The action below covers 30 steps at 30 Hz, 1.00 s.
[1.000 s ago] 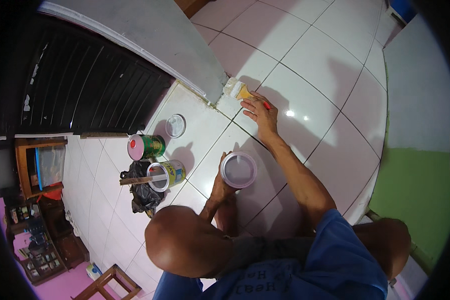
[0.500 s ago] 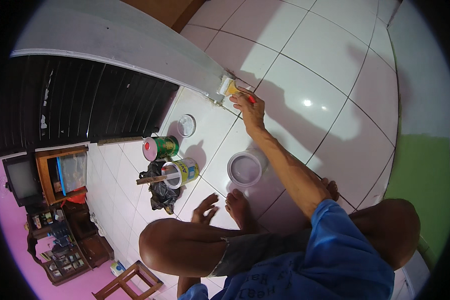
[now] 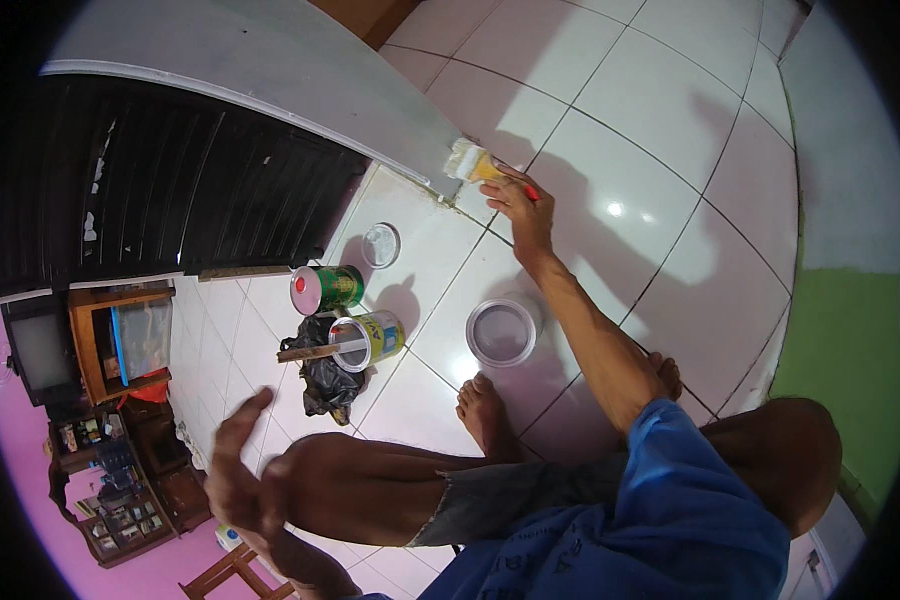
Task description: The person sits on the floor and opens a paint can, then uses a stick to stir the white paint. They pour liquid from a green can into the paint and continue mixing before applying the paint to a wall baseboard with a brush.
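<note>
My right hand (image 3: 522,203) is closed round a paintbrush (image 3: 484,167) with a red handle tip, a yellow middle and pale bristles. Its bristles touch the low end of the grey wall (image 3: 350,90), just above the floor tiles. Held up beside my left knee, my left hand (image 3: 240,470) is empty with its fingers apart. Between my feet and the wall stands an open round tub (image 3: 503,332) of greyish paint. Left of it, a yellow and white paint can (image 3: 381,336) has a wooden stick (image 3: 308,353) lying across its mouth.
A green can (image 3: 342,286) and a round lid (image 3: 380,245) are on the tiles near a dark slatted door (image 3: 160,190). A black plastic bag (image 3: 328,385) lies by the yellow can. Cabinets (image 3: 165,475) and a wooden stool (image 3: 232,578) stand at the far left.
My left hand has risen from beside my left foot and swung left, to outside my left knee. The brush has shifted slightly up along the wall's end, and the view has moved a little.
</note>
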Motion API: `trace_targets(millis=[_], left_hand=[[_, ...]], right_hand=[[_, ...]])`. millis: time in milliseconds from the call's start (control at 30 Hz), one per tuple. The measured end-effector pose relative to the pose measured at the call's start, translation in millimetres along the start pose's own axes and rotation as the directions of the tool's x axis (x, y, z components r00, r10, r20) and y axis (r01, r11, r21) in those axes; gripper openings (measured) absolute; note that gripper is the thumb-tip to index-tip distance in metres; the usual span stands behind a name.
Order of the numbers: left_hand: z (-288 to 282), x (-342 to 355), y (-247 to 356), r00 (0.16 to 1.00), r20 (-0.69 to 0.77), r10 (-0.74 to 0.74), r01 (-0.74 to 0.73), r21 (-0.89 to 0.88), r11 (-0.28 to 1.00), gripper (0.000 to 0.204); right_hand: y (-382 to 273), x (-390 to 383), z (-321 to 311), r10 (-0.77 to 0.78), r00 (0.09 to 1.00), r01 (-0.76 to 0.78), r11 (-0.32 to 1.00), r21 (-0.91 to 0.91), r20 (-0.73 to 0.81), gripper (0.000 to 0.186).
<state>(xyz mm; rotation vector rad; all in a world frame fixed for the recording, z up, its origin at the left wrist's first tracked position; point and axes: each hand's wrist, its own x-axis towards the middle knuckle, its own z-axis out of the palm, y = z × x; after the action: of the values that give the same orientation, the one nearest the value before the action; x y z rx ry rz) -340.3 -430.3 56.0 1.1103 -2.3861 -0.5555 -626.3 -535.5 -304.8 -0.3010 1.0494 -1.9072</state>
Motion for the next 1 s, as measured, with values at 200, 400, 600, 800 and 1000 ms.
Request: trace_targets(millis=[200, 400, 600, 800, 1000], left_hand=[[81, 71, 52, 0.685, 0.712, 0.155, -0.141, -0.08, 0.987, 0.041], [120, 53, 32, 0.42, 0.904, 0.082, 0.128, -0.148, 0.981, 0.043], [143, 51, 10, 0.396, 0.918, 0.023, 0.159, -0.093, 0.983, 0.042], [150, 52, 14, 0.494, 0.866, 0.081, 0.165, -0.185, 0.969, 0.025], [152, 53, 9, 0.407, 0.911, 0.069, 0.135, -0.135, 0.982, 0.04]], right_hand=[[12, 6, -23, 0.019, 0.991, -0.036, 0.992, -0.124, -0.135, 0.034], [25, -13, 2, -0.129, 0.991, 0.109, 0.901, -0.42, -0.02, 0.035], [28, -22, 0, -0.17, 0.974, 0.213, 0.909, -0.358, 0.148, 0.036], [7, -14, -13, -0.057, 0.998, 0.037, 0.902, -0.43, -0.033, 0.039], [15, -14, 0, -0.055, 0.989, 0.102, 0.929, -0.356, 0.141, 0.041]])
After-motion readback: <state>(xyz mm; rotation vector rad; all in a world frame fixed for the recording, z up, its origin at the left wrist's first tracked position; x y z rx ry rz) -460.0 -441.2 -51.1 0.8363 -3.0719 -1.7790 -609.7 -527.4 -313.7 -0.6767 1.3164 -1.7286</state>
